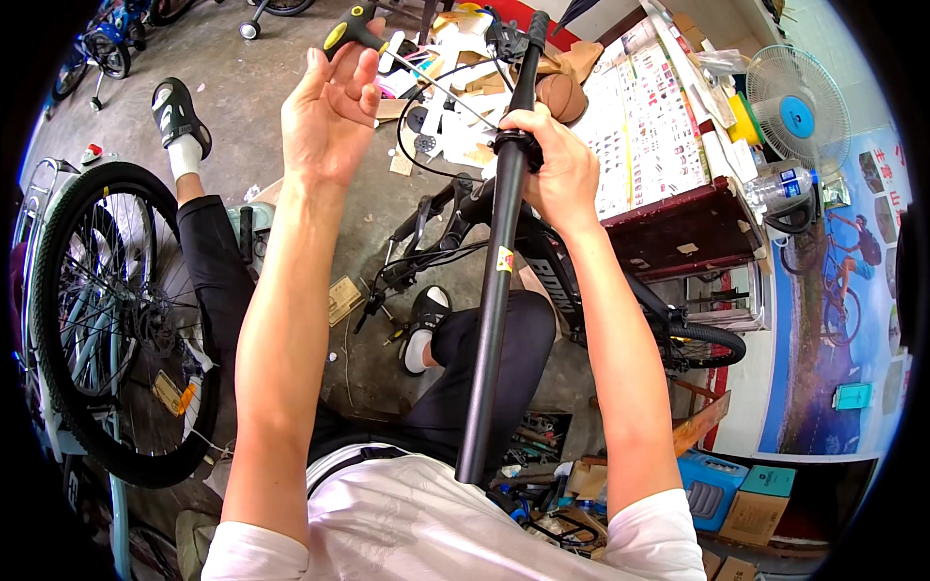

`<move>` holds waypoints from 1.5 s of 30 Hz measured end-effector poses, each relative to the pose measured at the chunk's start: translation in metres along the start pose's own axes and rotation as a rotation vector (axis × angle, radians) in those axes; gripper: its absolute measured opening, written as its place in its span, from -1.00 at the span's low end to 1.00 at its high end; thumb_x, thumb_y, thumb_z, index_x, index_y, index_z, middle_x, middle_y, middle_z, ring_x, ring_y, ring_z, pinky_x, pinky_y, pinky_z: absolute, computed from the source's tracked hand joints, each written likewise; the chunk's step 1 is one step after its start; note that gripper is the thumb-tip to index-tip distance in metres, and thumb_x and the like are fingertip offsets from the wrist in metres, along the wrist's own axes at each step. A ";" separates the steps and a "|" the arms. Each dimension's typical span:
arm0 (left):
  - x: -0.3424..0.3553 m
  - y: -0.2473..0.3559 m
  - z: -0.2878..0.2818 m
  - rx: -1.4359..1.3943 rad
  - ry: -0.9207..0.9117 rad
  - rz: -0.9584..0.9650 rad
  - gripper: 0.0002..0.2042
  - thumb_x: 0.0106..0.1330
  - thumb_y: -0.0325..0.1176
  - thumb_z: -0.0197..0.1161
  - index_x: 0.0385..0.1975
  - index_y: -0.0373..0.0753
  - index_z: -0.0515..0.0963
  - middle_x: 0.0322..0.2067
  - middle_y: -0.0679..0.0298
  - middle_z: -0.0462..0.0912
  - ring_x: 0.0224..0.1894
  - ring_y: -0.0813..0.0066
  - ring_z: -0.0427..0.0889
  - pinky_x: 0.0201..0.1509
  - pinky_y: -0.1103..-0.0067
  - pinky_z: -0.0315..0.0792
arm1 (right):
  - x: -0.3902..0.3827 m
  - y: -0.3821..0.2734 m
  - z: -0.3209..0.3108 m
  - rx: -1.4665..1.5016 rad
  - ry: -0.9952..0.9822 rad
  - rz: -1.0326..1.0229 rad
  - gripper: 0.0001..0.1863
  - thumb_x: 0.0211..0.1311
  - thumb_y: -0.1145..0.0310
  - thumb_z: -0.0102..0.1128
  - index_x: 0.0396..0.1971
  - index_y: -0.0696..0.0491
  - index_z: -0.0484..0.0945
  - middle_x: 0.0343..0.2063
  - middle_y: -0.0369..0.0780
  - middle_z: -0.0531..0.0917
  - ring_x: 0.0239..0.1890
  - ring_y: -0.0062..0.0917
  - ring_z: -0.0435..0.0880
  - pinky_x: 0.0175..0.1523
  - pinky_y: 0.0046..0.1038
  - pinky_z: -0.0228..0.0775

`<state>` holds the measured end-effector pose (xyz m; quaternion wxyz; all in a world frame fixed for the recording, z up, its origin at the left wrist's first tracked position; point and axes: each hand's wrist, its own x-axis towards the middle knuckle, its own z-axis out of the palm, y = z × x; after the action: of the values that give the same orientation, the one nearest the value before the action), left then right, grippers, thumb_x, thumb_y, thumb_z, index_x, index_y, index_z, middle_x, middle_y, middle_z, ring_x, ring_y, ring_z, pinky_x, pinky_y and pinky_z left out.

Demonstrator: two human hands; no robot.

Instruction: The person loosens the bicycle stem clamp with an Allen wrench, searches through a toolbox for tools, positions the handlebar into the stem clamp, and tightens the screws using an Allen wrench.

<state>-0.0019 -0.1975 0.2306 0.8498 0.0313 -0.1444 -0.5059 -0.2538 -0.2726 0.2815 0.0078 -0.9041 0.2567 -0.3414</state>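
A long black handlebar [489, 339] stretches from near my lap to a black grip [538, 29] at its far end. My right hand [564, 172] is closed around it at a black clamp collar [513, 141]. My left hand [329, 136], palm turned up, holds the yellow-and-black handle of a screwdriver [351, 31] in its fingertips. The screwdriver's shaft slants down to the right, its tip close to the collar beside my right thumb. Whether the tip sits in a screw is too small to tell. The black bicycle frame [552, 276] shows behind my right forearm.
A bicycle wheel [58, 320] stands close at my left. At the right, a table [639, 126] covered with printed sheets bears a fan [796, 116] and plastic bottle [780, 189]. Cardboard scraps [455, 58] litter the floor ahead. Boxes [759, 499] and tools lie near right.
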 end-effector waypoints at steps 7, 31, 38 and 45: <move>0.021 0.010 -0.016 -0.266 -0.117 -0.244 -0.55 0.64 -0.26 -0.21 0.35 -0.45 0.20 -0.01 0.20 0.56 -0.42 0.60 0.46 -0.44 0.68 0.38 | 0.000 -0.001 0.000 -0.007 0.008 -0.001 -0.61 -0.08 0.40 0.48 -0.19 -0.20 0.61 -0.38 -0.36 0.71 -0.33 -0.42 0.73 -0.30 -0.42 0.51; 0.003 0.042 0.017 1.660 0.100 0.387 -0.65 0.42 -0.06 0.30 0.06 -0.10 0.67 -0.46 0.42 0.69 -0.54 0.71 0.53 -0.42 0.70 0.43 | 0.000 0.000 -0.002 0.010 0.001 -0.009 -0.62 -0.04 0.37 0.46 -0.15 -0.21 0.63 -0.30 -0.37 0.75 -0.28 -0.41 0.75 -0.22 -0.44 0.55; -0.010 0.004 0.014 0.892 0.136 0.320 -0.55 0.58 -0.07 0.02 0.24 -0.30 0.47 -0.05 0.06 0.69 -0.37 0.53 0.65 -0.28 0.61 0.52 | -0.002 0.001 0.000 -0.030 -0.024 0.014 -0.61 -0.05 0.36 0.47 -0.15 -0.21 0.62 -0.29 -0.37 0.75 -0.27 -0.43 0.76 -0.23 -0.45 0.55; 0.004 0.007 -0.019 -0.077 0.009 -0.084 -0.51 0.63 -0.08 -0.16 0.19 -0.44 0.40 0.16 0.02 0.53 -0.14 0.52 0.62 -0.09 0.56 0.55 | 0.001 0.001 0.000 0.004 0.019 -0.022 -0.60 -0.07 0.37 0.46 -0.16 -0.25 0.61 -0.34 -0.39 0.73 -0.31 -0.43 0.75 -0.29 -0.44 0.52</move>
<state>0.0116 -0.1996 0.2149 0.8290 0.0070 -0.1194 -0.5462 -0.2533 -0.2736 0.2816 0.0036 -0.9035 0.2460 -0.3509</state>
